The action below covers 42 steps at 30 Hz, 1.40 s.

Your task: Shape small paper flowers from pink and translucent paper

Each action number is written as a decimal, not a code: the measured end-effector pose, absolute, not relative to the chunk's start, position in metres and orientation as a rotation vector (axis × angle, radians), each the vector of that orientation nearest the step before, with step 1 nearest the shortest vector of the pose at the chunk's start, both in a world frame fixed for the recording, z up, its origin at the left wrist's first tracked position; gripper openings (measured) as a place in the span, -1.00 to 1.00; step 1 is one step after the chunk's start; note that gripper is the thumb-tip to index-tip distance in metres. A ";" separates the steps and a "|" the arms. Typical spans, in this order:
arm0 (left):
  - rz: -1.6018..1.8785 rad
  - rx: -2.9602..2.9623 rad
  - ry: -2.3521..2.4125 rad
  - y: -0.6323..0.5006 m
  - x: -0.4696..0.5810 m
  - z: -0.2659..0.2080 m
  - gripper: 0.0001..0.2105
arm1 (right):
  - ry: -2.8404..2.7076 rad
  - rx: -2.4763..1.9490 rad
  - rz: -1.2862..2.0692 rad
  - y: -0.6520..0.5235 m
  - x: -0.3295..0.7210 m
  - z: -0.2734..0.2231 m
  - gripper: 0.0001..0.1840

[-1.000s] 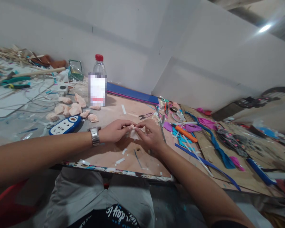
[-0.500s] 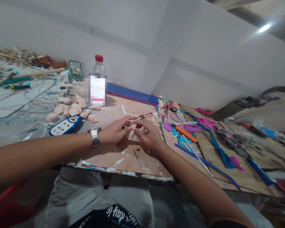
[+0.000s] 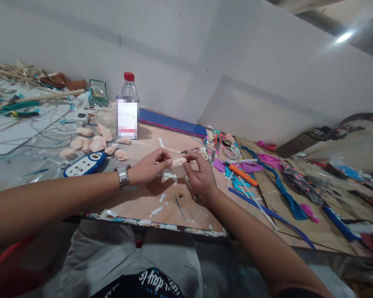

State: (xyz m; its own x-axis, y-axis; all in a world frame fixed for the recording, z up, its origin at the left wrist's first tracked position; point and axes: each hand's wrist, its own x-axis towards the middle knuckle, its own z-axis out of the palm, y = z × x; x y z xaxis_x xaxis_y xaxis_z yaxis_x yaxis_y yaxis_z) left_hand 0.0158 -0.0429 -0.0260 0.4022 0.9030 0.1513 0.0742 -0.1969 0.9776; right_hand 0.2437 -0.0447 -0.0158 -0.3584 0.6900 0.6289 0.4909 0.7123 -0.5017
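Observation:
Between my two hands is a small peach piece of thin paper or cloth point(image 3: 178, 163), stretched a little above the board. My left hand point(image 3: 151, 166), with a metal watch on its wrist, pinches its left end between thumb and fingertips. At the other end, the thumb and fingers of my right hand point(image 3: 201, 176) are closed on it. Several crumpled peach pieces point(image 3: 98, 143) lie to the left, beside a blue and white power strip point(image 3: 86, 164). Small white paper scraps point(image 3: 157, 210) are scattered on the wooden board point(image 3: 136, 205) under my hands.
A red-capped bottle point(image 3: 129, 87) stands near the wall, by a long blue strip point(image 3: 174, 122). An orange utility knife point(image 3: 243, 174) lies right among pink and blue scraps. Green-handled pliers point(image 3: 20, 106) and thin sticks point(image 3: 9, 73) are at far left.
My hands have drawn slightly apart, and the peach piece now shows lengthwise between them. Before, my fingertips were together and mostly covered it.

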 end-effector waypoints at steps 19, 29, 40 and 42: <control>0.904 1.548 0.916 -0.039 0.018 -0.031 -0.78 | -1.966 -0.862 0.193 -0.046 0.243 -0.015 -0.85; 0.852 1.701 0.975 -0.047 0.017 -0.022 -0.71 | -2.002 -0.851 0.165 -0.049 0.241 -0.010 -0.87; 0.895 1.672 0.928 -0.045 0.018 -0.028 -0.81 | -2.058 -0.802 0.112 -0.055 0.237 -0.004 -0.90; 0.916 1.665 0.920 -0.045 0.019 -0.028 -0.83 | -2.046 -0.830 0.124 -0.055 0.237 -0.005 -0.89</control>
State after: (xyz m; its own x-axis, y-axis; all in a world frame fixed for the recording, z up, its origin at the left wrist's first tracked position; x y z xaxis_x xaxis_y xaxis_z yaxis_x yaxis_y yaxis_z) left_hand 0.0188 -0.0452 -0.0279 0.4276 0.8923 0.1448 0.1483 -0.2273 0.9625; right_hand 0.2374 -0.0546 -0.0050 -0.3729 0.5999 0.7079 0.5099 0.7698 -0.3839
